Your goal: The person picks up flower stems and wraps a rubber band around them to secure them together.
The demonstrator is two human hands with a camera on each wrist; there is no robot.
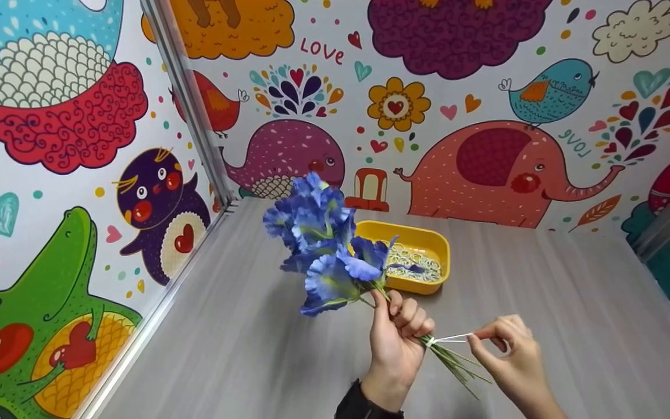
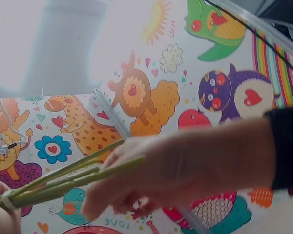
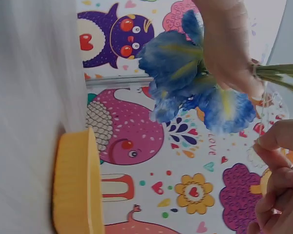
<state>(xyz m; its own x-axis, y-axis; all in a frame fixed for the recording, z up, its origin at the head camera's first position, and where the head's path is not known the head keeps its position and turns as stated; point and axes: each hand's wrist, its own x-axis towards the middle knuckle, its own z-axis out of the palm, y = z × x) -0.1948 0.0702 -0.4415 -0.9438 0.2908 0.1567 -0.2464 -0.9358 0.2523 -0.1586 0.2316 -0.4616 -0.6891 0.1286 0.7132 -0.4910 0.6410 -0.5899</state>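
Observation:
My left hand grips a bunch of blue artificial flowers by its green stems, blooms tilted up and to the left. Just below that fist, a white rubber band goes round the stems. My right hand pinches a loop of the band between thumb and forefinger, pulling it taut out to the right. In the left wrist view the banded stems reach across in front of the right hand. Blue petals show beside the left hand in the right wrist view.
Behind the bouquet, a yellow tray stands on the grey wood-look table. It contains many whitish rubber bands and a small dark blue piece. Cartoon-printed panels enclose the table at the back and sides.

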